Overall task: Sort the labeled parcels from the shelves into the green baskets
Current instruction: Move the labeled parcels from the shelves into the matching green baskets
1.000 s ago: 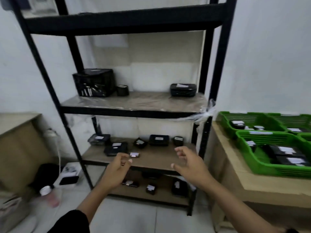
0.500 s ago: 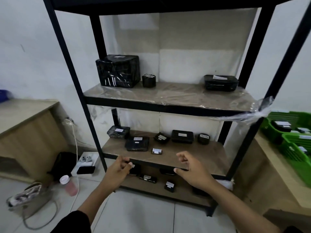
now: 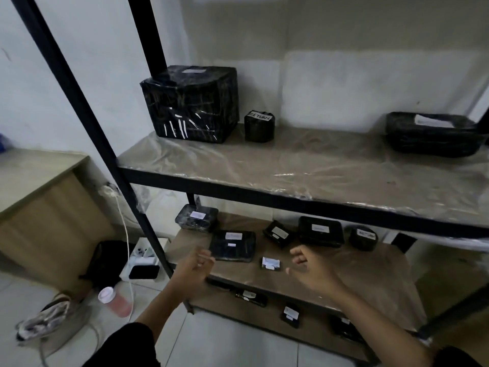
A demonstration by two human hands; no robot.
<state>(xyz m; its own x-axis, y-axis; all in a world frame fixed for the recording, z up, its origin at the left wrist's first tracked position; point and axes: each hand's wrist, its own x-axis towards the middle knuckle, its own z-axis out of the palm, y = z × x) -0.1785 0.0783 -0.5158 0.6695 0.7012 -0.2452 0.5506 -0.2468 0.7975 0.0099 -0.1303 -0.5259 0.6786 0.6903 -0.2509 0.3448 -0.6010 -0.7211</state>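
Black-wrapped parcels with white labels lie on a black metal shelf unit [image 3: 264, 186]. The upper board carries a large box [image 3: 190, 102], a small "RETURN" parcel [image 3: 259, 126] and a flat parcel [image 3: 434, 135]. On the lower board sit several parcels: a flat one [image 3: 233, 246], a tiny one [image 3: 270, 263], a rectangular one [image 3: 320, 231] and a round "RETURN" one [image 3: 363, 237]. My left hand [image 3: 194, 268] and right hand [image 3: 315, 271] hover in front of the lower board, fingers loosely curled, holding nothing. No green basket is in view.
More small parcels [image 3: 289, 313] lie on the bottom board. Left of the shelf stand a wooden desk [image 3: 39, 202], a white cable [image 3: 125, 234], a pink bottle [image 3: 116, 300] and a bag [image 3: 53, 321] on the tiled floor.
The view has moved closer to the shelf and turned left, so the green baskets have left the frame. Both hands have stayed empty and now hang nearer the lower board's parcels.
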